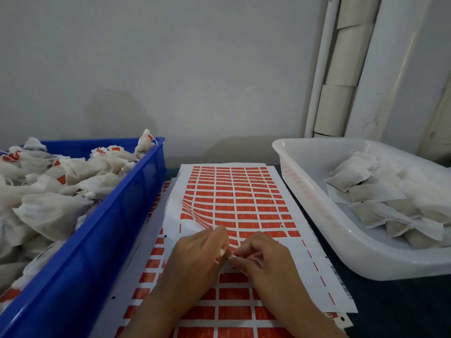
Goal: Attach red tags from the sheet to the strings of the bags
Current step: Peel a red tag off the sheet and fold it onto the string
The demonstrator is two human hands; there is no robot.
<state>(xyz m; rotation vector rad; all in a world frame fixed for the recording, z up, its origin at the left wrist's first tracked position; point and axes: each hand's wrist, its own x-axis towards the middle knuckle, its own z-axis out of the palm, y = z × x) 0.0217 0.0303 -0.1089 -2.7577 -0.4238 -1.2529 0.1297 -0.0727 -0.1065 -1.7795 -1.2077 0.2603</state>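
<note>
Both hands, left and right, are pinching something small and whitish together in a curled grip, directly over the tag sheet.

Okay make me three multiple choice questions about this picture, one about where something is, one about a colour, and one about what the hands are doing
1. Where does the crate holding bags with red tags sit?
A. Left of the tag sheet
B. Right of the tag sheet
C. On top of the tag sheet

2. What colour is the tub on the right?
A. Blue
B. White
C. Green

3. What are the hands doing?
A. Resting flat and apart
B. Both reaching into the tub
C. Pinching something small together over the sheet

Answers:
1 A: the blue crate stands left of the tag sheet.
2 B: the tub is white.
3 C: the left hand and right hand meet fingertip to fingertip.
</note>
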